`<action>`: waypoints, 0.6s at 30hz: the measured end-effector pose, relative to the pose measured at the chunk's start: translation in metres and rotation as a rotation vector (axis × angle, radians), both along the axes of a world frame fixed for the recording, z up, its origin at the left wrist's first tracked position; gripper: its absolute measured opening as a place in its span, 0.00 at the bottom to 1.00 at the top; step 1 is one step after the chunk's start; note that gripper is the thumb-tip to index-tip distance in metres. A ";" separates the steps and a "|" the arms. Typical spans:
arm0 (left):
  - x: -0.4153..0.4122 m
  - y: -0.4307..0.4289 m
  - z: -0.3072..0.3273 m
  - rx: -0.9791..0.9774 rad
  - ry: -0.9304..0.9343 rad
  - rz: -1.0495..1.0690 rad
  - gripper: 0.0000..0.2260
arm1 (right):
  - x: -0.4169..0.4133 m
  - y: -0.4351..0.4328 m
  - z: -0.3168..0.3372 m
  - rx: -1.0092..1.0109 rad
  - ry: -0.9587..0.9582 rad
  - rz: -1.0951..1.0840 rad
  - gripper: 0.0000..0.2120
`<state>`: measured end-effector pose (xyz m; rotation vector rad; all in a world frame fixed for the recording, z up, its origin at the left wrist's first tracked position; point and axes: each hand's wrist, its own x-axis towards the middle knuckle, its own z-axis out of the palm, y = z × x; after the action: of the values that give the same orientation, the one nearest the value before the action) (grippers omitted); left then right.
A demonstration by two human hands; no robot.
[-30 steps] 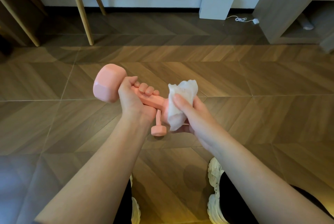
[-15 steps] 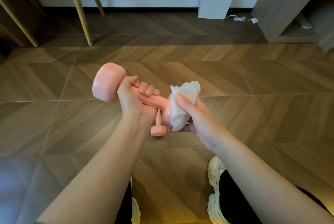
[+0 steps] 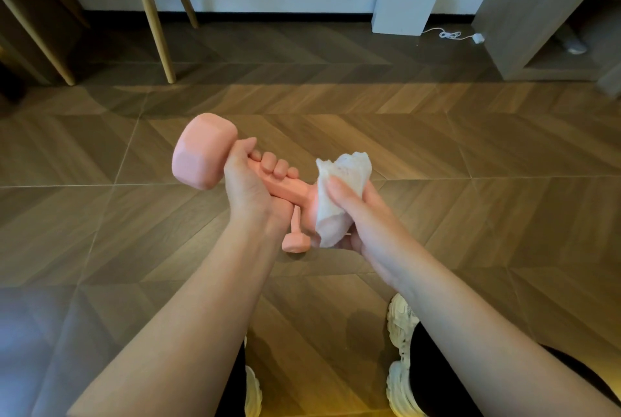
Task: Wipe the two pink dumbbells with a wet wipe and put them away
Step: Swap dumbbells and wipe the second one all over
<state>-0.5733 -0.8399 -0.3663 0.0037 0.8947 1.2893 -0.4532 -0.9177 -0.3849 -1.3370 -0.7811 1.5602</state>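
Snugly, crumpled wipe [image 3: 347,166] cups faceted dumbbell [image 3: 198,154].

Home room, herringbone floor [image 3: 437,147], chair legs [image 3: 153,20]

You have two pink dumbbells in view: the first dumbbell [image 3: 201,151] at the centre of the frame and the second dumbbell [image 3: 295,242] just below it, mostly hidden. You can also count one wet wipe [image 3: 339,191], two hands, the left hand [image 3: 248,188] and the right hand [image 3: 368,215], and two white shoes at the bottom edge, the left shoe [image 3: 253,393] and the right shoe [image 3: 398,342]. Across the top you see three pale wooden legs [image 3: 154,20] at upper left, one white box [image 3: 401,8], one white cable [image 3: 450,35] and one shelf unit [image 3: 524,13] at upper right.
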 end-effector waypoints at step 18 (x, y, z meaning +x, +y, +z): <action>-0.007 0.005 -0.002 0.004 -0.046 0.005 0.14 | 0.013 -0.005 0.007 0.056 0.070 0.178 0.24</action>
<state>-0.5803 -0.8354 -0.3687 -0.0250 0.8534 1.2909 -0.4401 -0.9226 -0.3776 -1.1930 -0.9137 1.7018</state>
